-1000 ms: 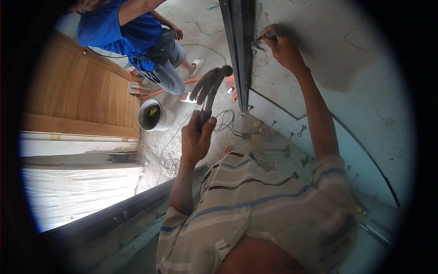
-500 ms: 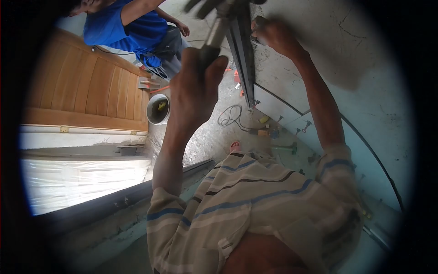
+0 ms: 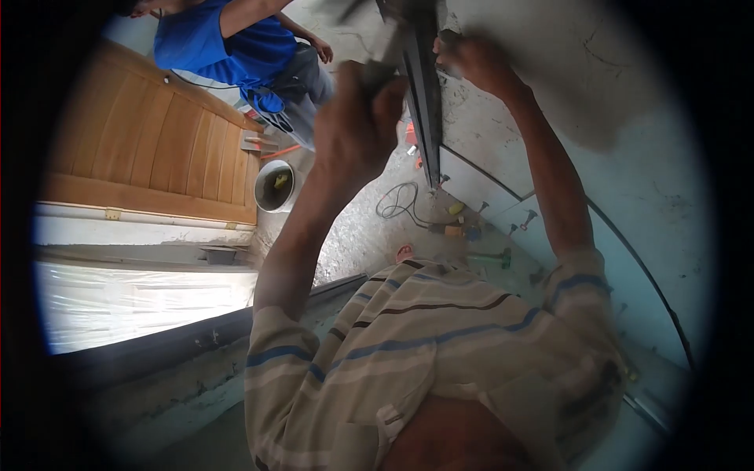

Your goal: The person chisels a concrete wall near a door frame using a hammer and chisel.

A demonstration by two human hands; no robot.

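My left hand (image 3: pixel 353 137) is closed around the grip of a hammer (image 3: pixel 390 51), raised beside a dark metal frame (image 3: pixel 424 102). Motion smears the hammer, and its head sits at the top edge of the view. On the other side of the frame, my right hand (image 3: pixel 485 64) is closed at the grey wall (image 3: pixel 565 71). A small dark piece (image 3: pixel 449 38) shows at its fingertips, close to the frame; I cannot tell what it is.
A person in a blue shirt (image 3: pixel 236 47) stands at the upper left, by a wooden slatted door (image 3: pixel 149 141) with a trowel (image 3: pixel 258 143). A bucket (image 3: pixel 262 200), a corded power tool (image 3: pixel 452 230) and a green tool (image 3: pixel 503 257) are low down. Small clips (image 3: pixel 528 220) dot the panels.
My left hand has swung the hammer to the right, towards the dark frame. My right hand keeps its place at the wall. The person in blue appears slightly farther right.
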